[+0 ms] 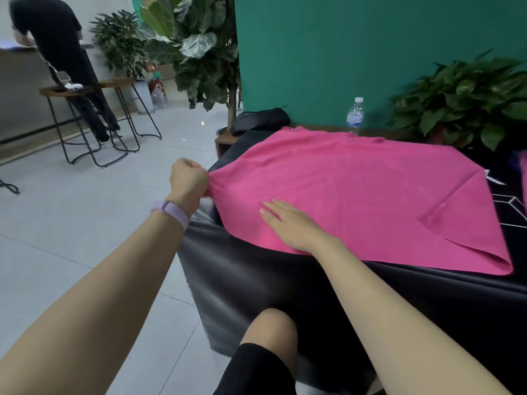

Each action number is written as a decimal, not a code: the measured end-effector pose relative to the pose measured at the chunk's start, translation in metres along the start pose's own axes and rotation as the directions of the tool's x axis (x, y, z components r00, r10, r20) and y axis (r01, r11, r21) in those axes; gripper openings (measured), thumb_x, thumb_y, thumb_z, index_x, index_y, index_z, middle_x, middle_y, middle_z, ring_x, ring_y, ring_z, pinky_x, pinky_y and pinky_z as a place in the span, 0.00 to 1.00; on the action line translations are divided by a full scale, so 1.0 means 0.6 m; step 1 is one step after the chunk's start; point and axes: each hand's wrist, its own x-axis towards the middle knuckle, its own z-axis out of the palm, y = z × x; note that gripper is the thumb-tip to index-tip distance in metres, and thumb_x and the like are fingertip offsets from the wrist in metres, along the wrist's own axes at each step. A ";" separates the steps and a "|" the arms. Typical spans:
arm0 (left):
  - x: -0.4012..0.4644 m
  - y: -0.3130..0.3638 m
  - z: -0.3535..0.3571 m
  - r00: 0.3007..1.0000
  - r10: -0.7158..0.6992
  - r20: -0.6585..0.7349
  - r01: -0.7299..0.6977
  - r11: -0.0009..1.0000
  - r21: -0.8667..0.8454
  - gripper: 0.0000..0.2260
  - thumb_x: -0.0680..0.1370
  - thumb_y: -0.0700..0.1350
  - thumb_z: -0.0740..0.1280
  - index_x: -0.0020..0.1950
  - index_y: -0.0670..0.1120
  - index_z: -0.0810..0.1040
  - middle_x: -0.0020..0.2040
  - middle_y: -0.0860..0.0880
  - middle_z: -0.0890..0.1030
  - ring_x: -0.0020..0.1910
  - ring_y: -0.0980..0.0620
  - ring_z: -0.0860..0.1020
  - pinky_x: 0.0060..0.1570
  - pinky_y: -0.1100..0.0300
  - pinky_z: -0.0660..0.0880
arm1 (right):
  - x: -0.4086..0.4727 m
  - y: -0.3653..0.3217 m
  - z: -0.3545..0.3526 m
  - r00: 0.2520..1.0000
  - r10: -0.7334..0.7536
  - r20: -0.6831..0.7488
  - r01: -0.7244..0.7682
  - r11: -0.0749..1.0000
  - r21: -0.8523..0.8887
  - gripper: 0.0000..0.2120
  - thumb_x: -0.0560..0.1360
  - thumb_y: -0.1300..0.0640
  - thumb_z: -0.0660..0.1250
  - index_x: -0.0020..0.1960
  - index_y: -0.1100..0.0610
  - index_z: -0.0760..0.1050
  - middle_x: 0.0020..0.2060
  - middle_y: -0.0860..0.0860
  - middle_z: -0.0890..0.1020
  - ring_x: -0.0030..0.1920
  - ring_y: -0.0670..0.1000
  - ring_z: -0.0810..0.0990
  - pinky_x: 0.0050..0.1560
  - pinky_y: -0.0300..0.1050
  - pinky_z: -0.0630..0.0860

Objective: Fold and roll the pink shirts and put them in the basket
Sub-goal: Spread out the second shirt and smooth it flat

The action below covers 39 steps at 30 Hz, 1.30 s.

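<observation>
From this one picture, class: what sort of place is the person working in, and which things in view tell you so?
Probably an office lounge or lobby, not a home: tall bar stools on a tiled floor, large potted plants, and fire extinguishers standing by the wall.

Both forearms are bare, with no sleeves in sight. A lilac wristband with a smooth, slim strap circles the wrist just behind the left hand. The right hand wears no band or ring. Below the wristband, a bare knee shows above the hem of a black garment.
</observation>
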 end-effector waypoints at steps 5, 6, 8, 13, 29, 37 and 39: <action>-0.024 0.123 0.147 0.969 0.184 0.167 -0.181 0.983 -0.029 0.10 0.69 0.33 0.56 0.38 0.48 0.71 0.36 0.49 0.73 0.37 0.46 0.73 0.33 0.57 0.70 | -0.039 0.062 -0.075 0.967 0.048 -0.252 -0.020 0.994 0.111 0.19 0.85 0.49 0.58 0.72 0.55 0.73 0.68 0.51 0.76 0.68 0.51 0.73 0.70 0.45 0.67; -0.033 0.145 0.183 0.951 0.225 0.214 -0.223 0.974 -0.031 0.10 0.70 0.33 0.57 0.39 0.48 0.71 0.37 0.50 0.74 0.38 0.46 0.74 0.35 0.57 0.71 | -0.049 0.084 -0.094 0.954 0.072 -0.292 -0.049 0.995 0.086 0.17 0.84 0.51 0.59 0.69 0.56 0.74 0.65 0.51 0.77 0.66 0.51 0.74 0.68 0.46 0.69; -0.059 0.179 0.255 0.899 0.293 0.326 -0.289 0.955 -0.060 0.09 0.73 0.33 0.62 0.41 0.47 0.72 0.38 0.51 0.74 0.39 0.47 0.74 0.35 0.59 0.70 | -0.073 0.133 -0.132 0.921 0.119 -0.370 -0.112 0.993 0.040 0.13 0.83 0.55 0.60 0.64 0.58 0.78 0.60 0.53 0.80 0.62 0.54 0.77 0.64 0.46 0.71; -0.117 0.147 0.379 0.562 0.219 0.797 -0.213 0.970 -0.116 0.07 0.83 0.41 0.63 0.60 0.43 0.69 0.47 0.43 0.81 0.43 0.44 0.80 0.52 0.46 0.77 | -0.164 0.278 -0.218 0.833 0.274 -0.481 -0.355 0.931 -0.084 0.13 0.80 0.55 0.66 0.63 0.55 0.79 0.59 0.53 0.80 0.63 0.57 0.77 0.67 0.55 0.71; -0.174 -0.003 0.368 0.330 0.239 0.913 -0.911 0.335 0.242 0.30 0.84 0.63 0.48 0.83 0.53 0.48 0.83 0.52 0.47 0.81 0.52 0.45 0.79 0.54 0.41 | -0.270 0.321 -0.177 0.758 0.575 -0.308 -0.650 0.711 -0.269 0.46 0.73 0.22 0.38 0.83 0.47 0.44 0.82 0.49 0.47 0.82 0.51 0.45 0.80 0.53 0.44; -0.194 -0.031 0.270 0.209 0.238 0.948 -0.931 0.347 0.117 0.28 0.84 0.62 0.48 0.82 0.57 0.47 0.82 0.57 0.46 0.80 0.58 0.42 0.79 0.56 0.40 | -0.313 0.239 -0.154 0.786 0.549 -0.283 -0.616 0.727 -0.302 0.50 0.69 0.19 0.33 0.82 0.47 0.52 0.81 0.50 0.55 0.80 0.55 0.53 0.77 0.59 0.53; -0.197 -0.032 0.257 0.227 0.235 0.945 -0.925 0.355 0.134 0.27 0.84 0.62 0.47 0.82 0.57 0.48 0.82 0.57 0.47 0.80 0.58 0.43 0.79 0.55 0.42 | -0.315 0.227 -0.164 0.816 0.515 -0.263 -0.577 0.758 -0.306 0.50 0.69 0.19 0.32 0.80 0.45 0.58 0.79 0.48 0.61 0.78 0.55 0.58 0.75 0.58 0.57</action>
